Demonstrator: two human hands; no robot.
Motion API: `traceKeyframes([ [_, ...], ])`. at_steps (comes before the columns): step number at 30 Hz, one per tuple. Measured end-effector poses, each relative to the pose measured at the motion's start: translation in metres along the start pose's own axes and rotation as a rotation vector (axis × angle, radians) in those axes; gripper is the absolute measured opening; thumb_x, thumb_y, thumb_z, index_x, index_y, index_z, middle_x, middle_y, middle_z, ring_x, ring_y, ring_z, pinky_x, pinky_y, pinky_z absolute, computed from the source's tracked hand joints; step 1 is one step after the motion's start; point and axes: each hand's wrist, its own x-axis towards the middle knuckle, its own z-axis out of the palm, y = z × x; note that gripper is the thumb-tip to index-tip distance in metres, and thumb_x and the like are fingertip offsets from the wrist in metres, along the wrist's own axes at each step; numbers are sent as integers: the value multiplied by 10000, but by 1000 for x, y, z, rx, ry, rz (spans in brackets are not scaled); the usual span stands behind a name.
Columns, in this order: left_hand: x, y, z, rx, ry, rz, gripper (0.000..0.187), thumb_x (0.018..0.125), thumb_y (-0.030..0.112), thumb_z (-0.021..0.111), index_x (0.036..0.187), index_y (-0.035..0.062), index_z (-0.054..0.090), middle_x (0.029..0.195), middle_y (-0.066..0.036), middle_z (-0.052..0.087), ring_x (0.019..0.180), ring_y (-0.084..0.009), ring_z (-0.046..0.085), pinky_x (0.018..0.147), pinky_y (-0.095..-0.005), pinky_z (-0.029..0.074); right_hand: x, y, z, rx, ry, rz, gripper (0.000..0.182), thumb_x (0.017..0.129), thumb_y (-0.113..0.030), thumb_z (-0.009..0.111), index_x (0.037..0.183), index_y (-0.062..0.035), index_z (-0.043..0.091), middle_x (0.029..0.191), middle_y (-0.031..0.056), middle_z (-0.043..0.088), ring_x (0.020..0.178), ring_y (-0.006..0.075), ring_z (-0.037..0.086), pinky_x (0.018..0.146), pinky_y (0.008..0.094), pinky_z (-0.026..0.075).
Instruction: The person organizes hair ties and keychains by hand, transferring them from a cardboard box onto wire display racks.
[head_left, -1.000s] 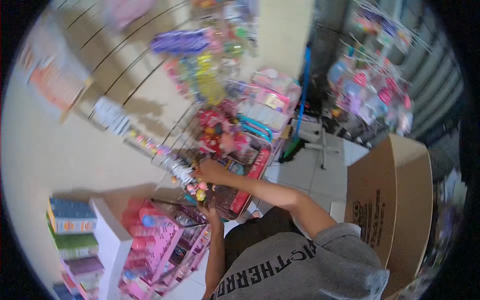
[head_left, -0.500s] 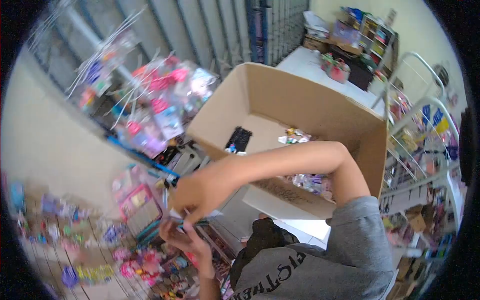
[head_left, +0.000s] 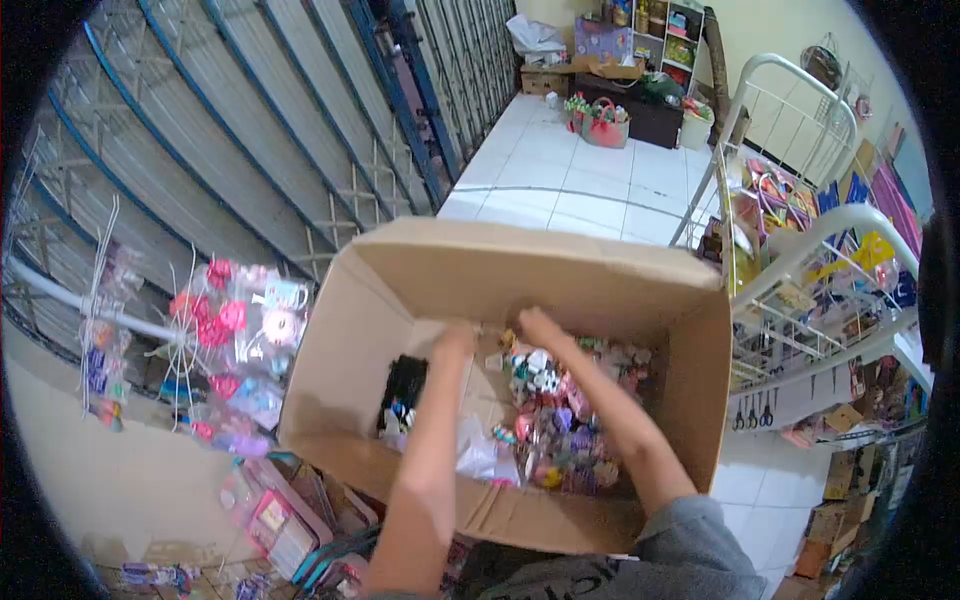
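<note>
Both of my hands reach down inside a large open cardboard box (head_left: 540, 265). My left hand (head_left: 456, 342) is near the far inner wall, its fingers hidden behind the hand. To its right, my right hand (head_left: 536, 326) is low against the same wall, fingers bent downward; whether it grips anything is too blurred to tell. Beneath my right forearm lies a pile of small colourful trinkets (head_left: 565, 420), some in clear plastic. A black bundle (head_left: 404, 384) rests left of my left forearm. Between my forearms is a whitish plastic bag (head_left: 482, 450).
Packets of pink hair accessories (head_left: 225, 320) hang on a rail at the left, before a folding metal gate (head_left: 250, 120). A white wire rack (head_left: 800, 300) with packaged goods stands close on the right. Baskets (head_left: 605, 125) sit on the tiled floor beyond.
My hands have moved from together at the left, outside the box, to inside it and apart. The view has shifted, and the box now sits lower in the picture.
</note>
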Motion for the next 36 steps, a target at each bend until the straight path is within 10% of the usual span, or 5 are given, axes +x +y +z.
traceKeyframes([
  [8,30,6,110,17,293,8,358,639,285,555,889,30,522,912,-181,504,858,-288,495,760,-363,397,-20,-2,43,-114,2,132,278,681,-111,448,948,-34,458,885,122,523,837,257,515,677,372,425],
  [20,19,-28,45,-31,-335,68,280,493,200,651,717,43,591,744,-136,570,685,-265,556,608,-318,449,-23,-28,-32,-16,8,84,266,676,-40,434,941,-23,416,797,189,519,659,330,538,561,403,443],
  [28,-128,-33,-116,-192,11,38,129,592,44,597,693,-3,532,601,-101,552,472,-134,539,418,-234,432,-15,-143,-151,560,299,-285,285,642,36,504,913,-3,426,720,216,517,662,336,524,536,383,424],
  [36,-346,-64,-156,-243,911,10,180,620,108,616,731,-12,540,603,-85,539,522,-89,503,465,-205,393,-38,-293,-214,1088,187,-572,185,657,-56,599,803,3,502,654,1,546,550,13,450,464,164,348],
])
